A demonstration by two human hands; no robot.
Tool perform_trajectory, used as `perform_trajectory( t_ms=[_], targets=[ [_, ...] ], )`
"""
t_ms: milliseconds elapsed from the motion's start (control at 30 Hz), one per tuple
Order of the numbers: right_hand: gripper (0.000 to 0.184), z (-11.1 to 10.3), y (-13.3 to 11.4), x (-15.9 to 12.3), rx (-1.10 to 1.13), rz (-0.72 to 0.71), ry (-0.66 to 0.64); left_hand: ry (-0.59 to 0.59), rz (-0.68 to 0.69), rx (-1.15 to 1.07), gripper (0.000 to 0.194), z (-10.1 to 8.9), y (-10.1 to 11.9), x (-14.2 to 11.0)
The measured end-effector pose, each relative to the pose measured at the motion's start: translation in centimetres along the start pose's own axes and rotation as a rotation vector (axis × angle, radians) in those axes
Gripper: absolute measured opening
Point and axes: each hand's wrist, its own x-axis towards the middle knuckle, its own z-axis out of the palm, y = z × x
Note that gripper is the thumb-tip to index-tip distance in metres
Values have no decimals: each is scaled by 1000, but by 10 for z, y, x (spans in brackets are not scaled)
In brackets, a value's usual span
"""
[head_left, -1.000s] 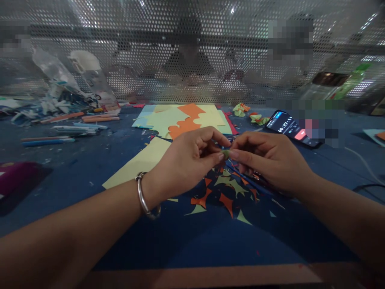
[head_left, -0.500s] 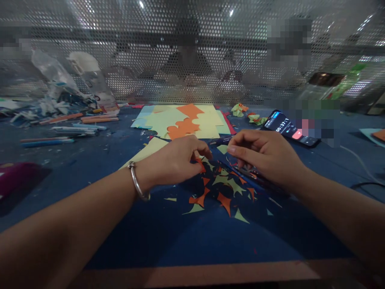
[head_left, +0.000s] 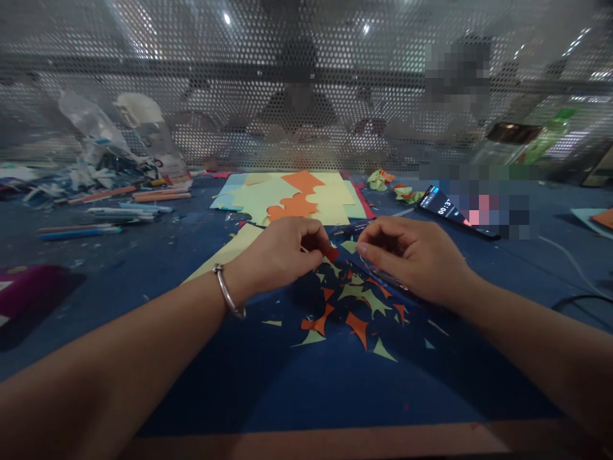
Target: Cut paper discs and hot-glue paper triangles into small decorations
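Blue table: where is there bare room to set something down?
The widest bare patch of the blue table lies between the paper scraps and the brownish front strip. Another, speckled, lies between the magenta case and pale yellow sheet. It is crowded between the left hand and right hand, and at back left among the thin sticks.

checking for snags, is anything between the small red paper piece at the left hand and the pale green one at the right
Nothing visible blocks the gap between the red paper piece and pale green paper piece; loose paper scraps lie just below.
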Motion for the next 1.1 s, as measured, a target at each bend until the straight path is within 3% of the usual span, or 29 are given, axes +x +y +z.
perform_trajectory(
  t_ms=[400,567,733,1100],
  targets=[
    [9,0,-1,-1,-130,-143,23,75,-123,-323,11,11,2,0],
    [9,2,-2,-2,-155,-210,50,85,-120,-598,14,16,6,-2],
    [9,3,-4,-3,-214,-290,70,95,-201,-850,16,20,12,-1],
    [8,2,-5,-7,-220,-343,84,153,-189,-858,19,20,13,-2]
  ],
)
